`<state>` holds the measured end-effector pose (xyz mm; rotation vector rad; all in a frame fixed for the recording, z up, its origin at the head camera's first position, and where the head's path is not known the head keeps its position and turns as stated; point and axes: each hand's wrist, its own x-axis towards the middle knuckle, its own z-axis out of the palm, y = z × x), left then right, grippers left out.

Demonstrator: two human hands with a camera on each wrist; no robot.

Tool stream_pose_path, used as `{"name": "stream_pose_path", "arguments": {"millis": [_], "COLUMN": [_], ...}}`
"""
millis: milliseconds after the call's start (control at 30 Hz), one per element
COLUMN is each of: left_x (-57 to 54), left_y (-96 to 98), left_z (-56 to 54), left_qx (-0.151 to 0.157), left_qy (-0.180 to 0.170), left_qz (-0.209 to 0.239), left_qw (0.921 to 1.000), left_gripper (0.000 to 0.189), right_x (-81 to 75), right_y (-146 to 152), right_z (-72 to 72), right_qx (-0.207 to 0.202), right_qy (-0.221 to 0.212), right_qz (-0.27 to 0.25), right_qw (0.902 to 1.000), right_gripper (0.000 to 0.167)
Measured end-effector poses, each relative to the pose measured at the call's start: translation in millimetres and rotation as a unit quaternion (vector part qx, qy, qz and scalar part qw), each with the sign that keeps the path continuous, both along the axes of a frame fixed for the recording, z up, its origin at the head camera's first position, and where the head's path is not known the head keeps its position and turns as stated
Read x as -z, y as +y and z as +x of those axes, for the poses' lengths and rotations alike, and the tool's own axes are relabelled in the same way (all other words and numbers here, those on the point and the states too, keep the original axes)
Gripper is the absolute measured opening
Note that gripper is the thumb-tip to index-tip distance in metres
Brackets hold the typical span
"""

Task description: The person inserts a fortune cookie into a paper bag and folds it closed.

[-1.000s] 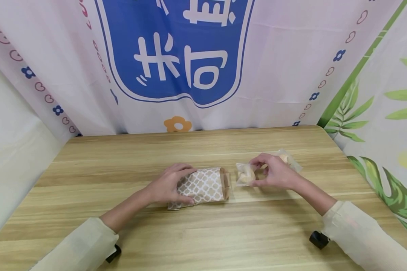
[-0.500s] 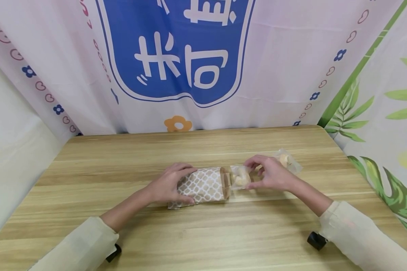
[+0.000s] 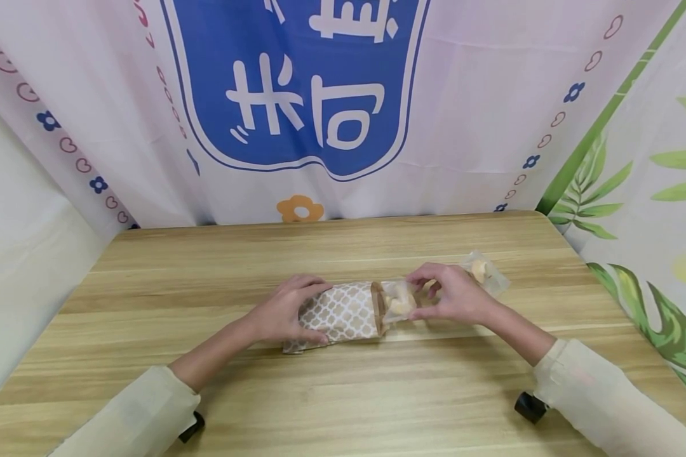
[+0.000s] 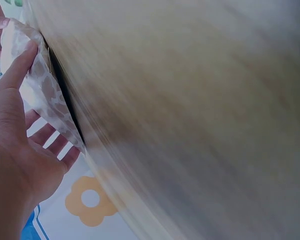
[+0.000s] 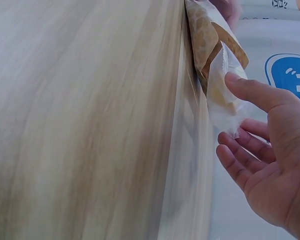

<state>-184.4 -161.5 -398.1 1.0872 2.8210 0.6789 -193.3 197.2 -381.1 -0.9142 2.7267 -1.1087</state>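
Observation:
A brown paper bag [image 3: 340, 311] with a white lattice print lies on its side on the wooden table, its mouth facing right. My left hand [image 3: 290, 310] grips its closed end, thumb on one side and fingers on the other. Between the thumb and fingers of my right hand [image 3: 454, 295] is a small clear packet [image 5: 222, 92] with a pale yellow, biscuit-like piece inside. This packet's left edge is in the bag's mouth, while most of it shows outside. How far the edge reaches in is hidden.
A second clear packet [image 3: 481, 270] with a similar pale piece lies just behind my right hand. The wooden table [image 3: 320, 400] ends at a printed cloth [image 3: 463, 127] hanging along its back edge.
My right hand has moved left with the packet, bringing it from beside the bag to its mouth. The left hand and the bag have stayed nearly still.

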Motion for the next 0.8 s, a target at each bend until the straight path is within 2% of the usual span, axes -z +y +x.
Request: {"name": "stream_pose_path", "arguments": {"millis": [333,633,800], "left_x": [-0.2,-0.7,-0.6], "left_y": [-0.1,0.0,0.4], "left_z": [-0.1,0.1,0.0], "left_qx": [0.001,0.001,0.000], "left_qy": [0.002,0.000,-0.004], "left_qz": [-0.001,-0.002,0.001], "left_qw": [1.0000,1.0000,1.0000], "left_gripper": [0.098,0.098,0.099], "right_x": [-2.0,-0.5,-0.7], "right_y": [-4.1,-9.6,-13.3], "right_z": [-0.2,0.0,-0.2], "right_qx": [-0.015,-0.023,-0.033], "right_qy": [0.019,-0.013,-0.003], "right_qz": [0.014,-0.006,-0.006], "right_qw": [0.9996,0.9996,0.9994], "right_gripper": [0.057,0.057,0.055]}}
